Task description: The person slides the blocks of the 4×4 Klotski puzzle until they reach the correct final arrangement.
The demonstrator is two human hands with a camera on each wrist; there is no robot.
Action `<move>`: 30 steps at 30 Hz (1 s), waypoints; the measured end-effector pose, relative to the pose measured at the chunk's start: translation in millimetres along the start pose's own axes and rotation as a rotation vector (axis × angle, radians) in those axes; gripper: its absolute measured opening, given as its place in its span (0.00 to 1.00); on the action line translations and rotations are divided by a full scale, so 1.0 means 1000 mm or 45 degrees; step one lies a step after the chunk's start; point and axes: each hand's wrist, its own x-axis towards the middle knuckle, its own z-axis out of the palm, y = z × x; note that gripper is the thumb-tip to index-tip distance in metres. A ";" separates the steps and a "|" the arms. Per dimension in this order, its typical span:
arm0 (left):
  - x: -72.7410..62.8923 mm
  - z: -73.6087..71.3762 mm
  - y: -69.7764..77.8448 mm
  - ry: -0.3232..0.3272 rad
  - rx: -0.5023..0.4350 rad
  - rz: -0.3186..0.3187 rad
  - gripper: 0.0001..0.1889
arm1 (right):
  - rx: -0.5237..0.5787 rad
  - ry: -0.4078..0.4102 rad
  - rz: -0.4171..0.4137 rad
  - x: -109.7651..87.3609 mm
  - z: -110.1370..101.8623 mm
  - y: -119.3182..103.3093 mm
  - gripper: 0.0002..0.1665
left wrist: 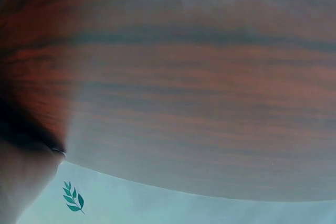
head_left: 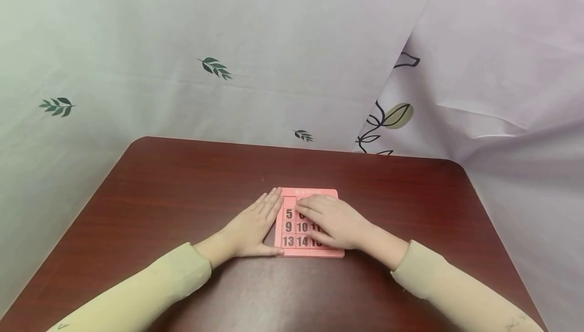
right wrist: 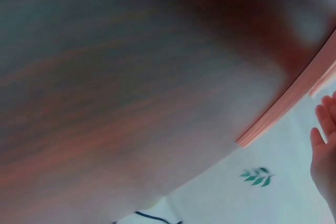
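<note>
A pink sliding number puzzle (head_left: pixel 310 254) lies flat on the table, its black-numbered tiles facing up. A bare gap without a tile shows at the upper left of its grid. My left hand (head_left: pixel 253 225) rests along the puzzle's left border, fingers extended and thumb at the lower left corner. Over the right part of the tiles lies my right hand (head_left: pixel 339 221), its fingertips touching them and hiding several numbers. In the right wrist view the pink edge of the puzzle (right wrist: pixel 294 103) shows, with part of a hand (right wrist: pixel 326 161) at the right border.
The dark red-brown wooden table (head_left: pixel 191 180) extends around the puzzle on all sides. A pale curtain (head_left: pixel 274 43) with leaf prints hangs behind its far edge and along the sides.
</note>
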 end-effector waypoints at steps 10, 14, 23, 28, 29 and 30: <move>0.002 0.000 0.000 -0.002 -0.019 0.000 0.65 | 0.061 -0.029 0.099 -0.004 0.000 0.013 0.33; 0.002 0.000 0.000 -0.017 -0.021 -0.010 0.65 | 0.084 -0.061 0.074 0.004 0.003 0.009 0.36; 0.003 -0.001 0.000 -0.031 -0.022 -0.006 0.64 | 0.095 -0.115 0.059 0.016 0.002 0.004 0.37; 0.003 0.001 0.000 -0.009 -0.009 -0.007 0.65 | 0.089 -0.077 0.102 0.002 -0.001 0.012 0.37; 0.002 0.001 -0.001 -0.002 -0.007 -0.007 0.65 | 0.088 -0.063 0.113 -0.003 -0.001 0.014 0.37; 0.002 0.002 -0.001 0.005 -0.008 -0.007 0.65 | 0.083 -0.052 0.127 -0.007 -0.002 0.016 0.37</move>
